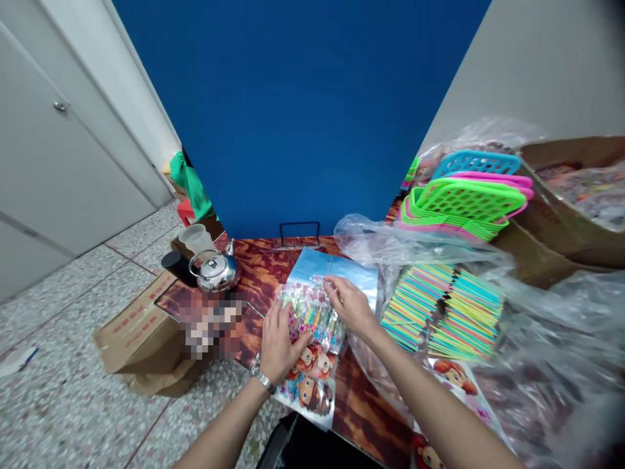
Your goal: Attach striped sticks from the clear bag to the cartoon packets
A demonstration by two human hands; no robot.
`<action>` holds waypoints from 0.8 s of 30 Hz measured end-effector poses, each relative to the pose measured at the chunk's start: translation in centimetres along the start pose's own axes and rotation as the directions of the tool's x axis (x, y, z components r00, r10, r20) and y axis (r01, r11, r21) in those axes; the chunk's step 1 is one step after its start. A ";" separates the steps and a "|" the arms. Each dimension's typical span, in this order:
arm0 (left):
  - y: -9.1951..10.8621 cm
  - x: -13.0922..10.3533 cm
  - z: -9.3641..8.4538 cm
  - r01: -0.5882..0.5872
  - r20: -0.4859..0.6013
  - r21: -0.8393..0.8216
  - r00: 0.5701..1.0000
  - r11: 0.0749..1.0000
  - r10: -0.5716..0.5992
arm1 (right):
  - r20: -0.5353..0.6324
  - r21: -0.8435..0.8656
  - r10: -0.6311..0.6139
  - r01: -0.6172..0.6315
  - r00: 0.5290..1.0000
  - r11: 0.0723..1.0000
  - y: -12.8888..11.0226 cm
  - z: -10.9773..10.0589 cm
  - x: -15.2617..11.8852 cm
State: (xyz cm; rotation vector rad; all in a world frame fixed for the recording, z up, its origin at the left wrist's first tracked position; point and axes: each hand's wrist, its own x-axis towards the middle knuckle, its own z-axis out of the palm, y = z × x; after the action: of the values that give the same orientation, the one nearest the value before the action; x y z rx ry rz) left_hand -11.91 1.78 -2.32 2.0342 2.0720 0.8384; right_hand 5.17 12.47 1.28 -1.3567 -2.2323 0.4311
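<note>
A clear printed plastic bag (pixel 312 361) with cartoon faces lies on the wood-patterned table, colourful thin items showing through it. My left hand (pixel 280 342), with a metal-band watch on the wrist, rests on the bag's left side, fingers stretched out. At the bag's upper right is my right hand (pixel 349 305), its fingers bent together at the plastic edge; exactly what lies between the fingertips is partly hidden. Beneath the bag's top lies a blue-and-white sheet or bag (pixel 312 262).
Bundles of coloured sticks (pixel 420 306) lie in clear plastic (pixel 375 238) on the right. Behind them are stacked plastic baskets (pixel 473 195) and an open carton (pixel 547 247). A metal kettle (pixel 217 273) stands left, near a cardboard box (pixel 139 319). A blue panel (pixel 303 117) rises at the back.
</note>
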 end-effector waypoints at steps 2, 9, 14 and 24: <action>-0.4 0.4 -0.2 0.101 0.074 0.004 0.992 0.995 -0.101 | 0.000 -0.037 -0.036 0.036 0.999 0.999 1.0 0.1 1.6; -1.4 2.4 -1.5 0.186 0.331 0.065 0.923 0.980 -0.197 | -0.023 -0.073 0.006 -0.007 1.000 0.997 2.6 -0.3 1.4; -1.2 3.1 -1.4 0.122 0.433 0.031 0.893 0.992 -0.124 | 0.091 -0.024 0.017 -0.015 0.996 1.000 2.9 0.1 2.3; -0.8 2.4 -0.3 0.094 0.353 -0.056 0.933 0.994 -0.068 | 0.297 0.030 0.004 -0.014 0.955 0.999 3.6 0.9 4.9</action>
State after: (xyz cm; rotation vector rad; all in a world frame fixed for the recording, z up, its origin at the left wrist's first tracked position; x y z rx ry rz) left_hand -12.95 3.97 -1.73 1.8818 1.8826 0.4838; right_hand 5.39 18.49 -0.11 -1.3607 -2.4467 0.7126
